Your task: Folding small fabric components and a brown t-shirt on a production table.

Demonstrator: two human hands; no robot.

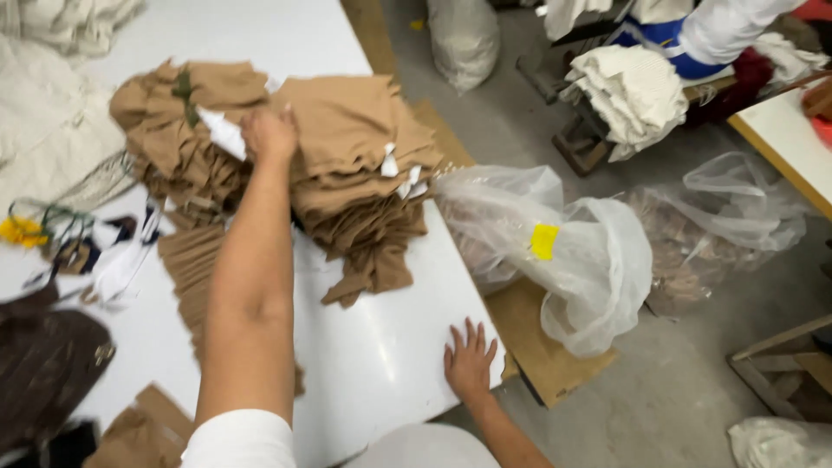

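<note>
On the white table (381, 347) we find the left hand (270, 134) gripping the tan stack (347, 165), the right hand (469, 360) spread flat at the edge; overhanging pieces may slide floorward.

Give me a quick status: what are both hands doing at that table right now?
Left hand reaching onto the stack of tan fabric pieces, fingers on top. Right hand flat, open on the white table edge. Nothing between hand and stack.
</note>
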